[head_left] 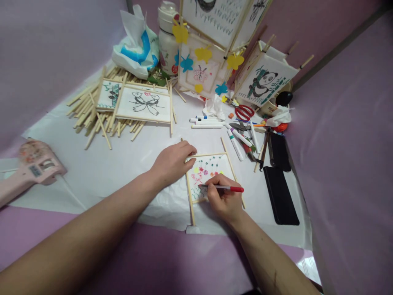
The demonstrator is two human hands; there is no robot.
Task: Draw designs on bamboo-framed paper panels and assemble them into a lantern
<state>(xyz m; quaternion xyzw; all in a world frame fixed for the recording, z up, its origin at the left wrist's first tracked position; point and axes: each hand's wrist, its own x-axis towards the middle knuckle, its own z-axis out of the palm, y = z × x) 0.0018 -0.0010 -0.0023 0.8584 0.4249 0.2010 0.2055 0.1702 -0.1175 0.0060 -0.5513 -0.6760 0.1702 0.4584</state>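
Observation:
My right hand (225,199) is closed round a pen (224,187) with a red end cap, its tip on a small framed drawing (211,164). This sheet is edged with thin wooden sticks and carries colourful flowers, a pink figure and green scallops along the bottom. At the frame's upper left corner, my left hand (175,162) grips the edge with bent fingers, thumb at the sheet's side. Part of the drawing's lower right is hidden behind my right hand. Several white markers (207,123) lie just beyond the frame.
Wooden sticks (89,114) are heaped at the back left beneath a butterfly drawing (144,102). A pink glue gun (39,164) is at far left. Paper lanterns (260,82) stand behind. Red-handled scissors (244,112), pliers (241,127) and a black phone (281,196) lie on the right.

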